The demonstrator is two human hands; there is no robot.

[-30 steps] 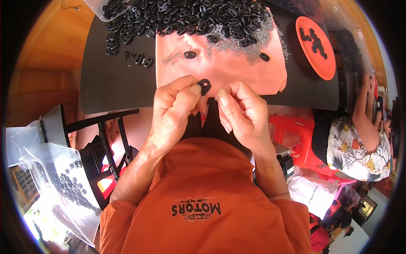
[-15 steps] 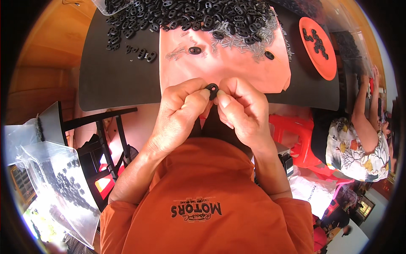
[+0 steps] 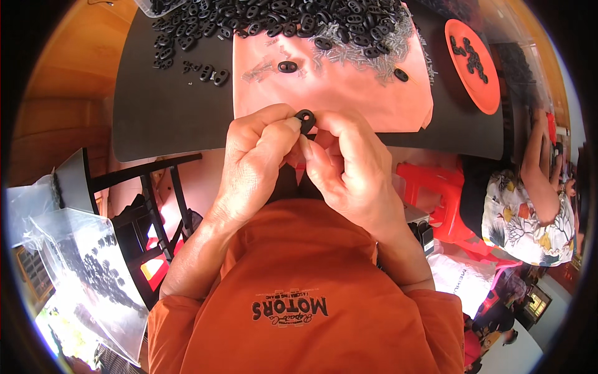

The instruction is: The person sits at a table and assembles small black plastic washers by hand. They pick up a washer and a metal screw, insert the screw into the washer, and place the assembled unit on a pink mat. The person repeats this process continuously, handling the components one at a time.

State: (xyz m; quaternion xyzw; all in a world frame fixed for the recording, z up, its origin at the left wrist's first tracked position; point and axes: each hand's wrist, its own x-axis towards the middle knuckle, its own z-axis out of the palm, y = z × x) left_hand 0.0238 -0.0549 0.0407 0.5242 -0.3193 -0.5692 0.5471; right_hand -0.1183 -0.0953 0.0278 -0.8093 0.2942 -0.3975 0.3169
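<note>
Left hand (image 3: 252, 149) — fingertips pinching a black, rounded, holed plastic piece (image 3: 305, 125); right hand (image 3: 352, 159) — fingers narrowly curled just beside it, any grip indeterminable. Apparent step: two-handed manipulation; the next move calls for a steady left pinch.

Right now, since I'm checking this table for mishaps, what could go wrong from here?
The small black piece pinched in the left hand appears close to the near edge of the table, so it could slip and drop off. The loose clear slivers lie right against the heap of black pieces, so a careless sweep might scatter or mix them.
</note>
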